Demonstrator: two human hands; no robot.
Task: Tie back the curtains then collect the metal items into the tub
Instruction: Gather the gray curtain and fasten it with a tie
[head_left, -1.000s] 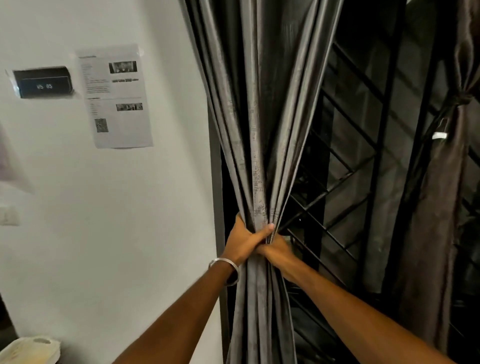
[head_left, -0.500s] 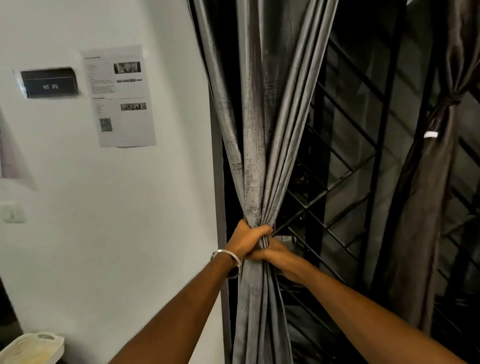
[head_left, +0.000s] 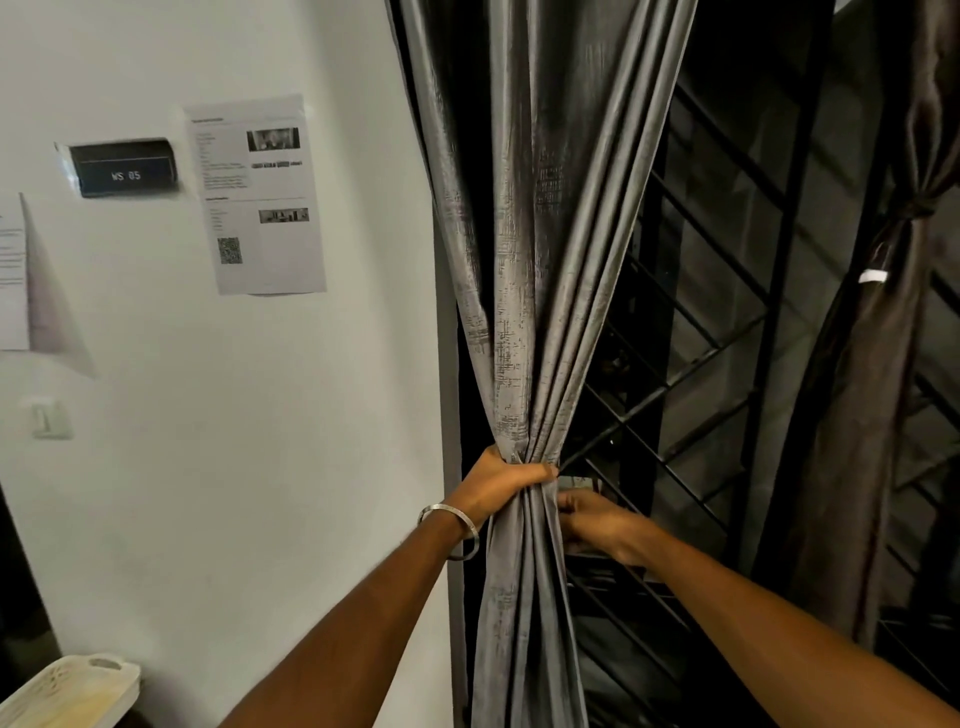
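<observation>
The left hand (head_left: 501, 480), wearing a thin metal bangle (head_left: 451, 525) at the wrist, is clenched around the gathered grey, sheened fabric curtain (head_left: 524, 312) beside the white wall (head_left: 208, 467). The right hand (head_left: 592, 522) reaches just behind the bunched folds; its grip cannot be told. A second dark brown curtain (head_left: 878, 364) hangs tied at far right before the black metal window grille (head_left: 691, 405).

My arms are bare, with no sleeves showing, and I wear a thin silver bangle (head_left: 451, 525) on my left wrist.
</observation>
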